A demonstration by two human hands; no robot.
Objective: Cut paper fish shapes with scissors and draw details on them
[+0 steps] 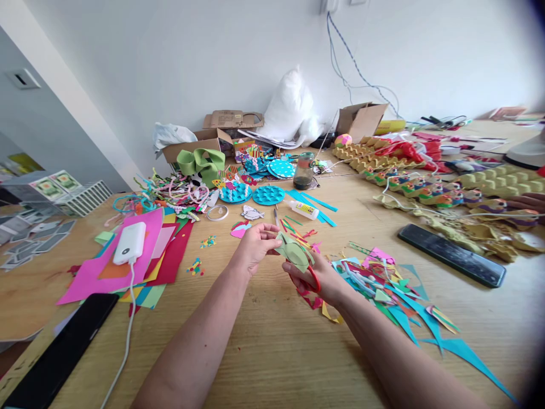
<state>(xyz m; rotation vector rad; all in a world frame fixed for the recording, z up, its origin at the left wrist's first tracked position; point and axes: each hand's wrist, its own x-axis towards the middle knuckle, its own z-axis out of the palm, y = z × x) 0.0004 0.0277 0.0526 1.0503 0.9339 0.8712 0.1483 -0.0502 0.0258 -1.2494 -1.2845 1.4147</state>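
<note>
My left hand [254, 244] pinches the edge of a light green paper piece [292, 251] above the middle of the wooden table [272, 352]. My right hand [320, 277] grips red-handled scissors [314, 279], whose blades are hidden under the green paper. Small coloured paper offcuts [313, 300] lie on the table right under both hands.
Coloured paper sheets [128, 267] with a white power bank [129, 242] lie left, a black phone [63, 352] near the front left. Scraps [395, 295], a black bar [451, 254], egg cartons [426, 182], a glue bottle [303, 209], a jar [304, 170], blue discs [268, 195] surround. Another person's hand [528, 201] rests far right.
</note>
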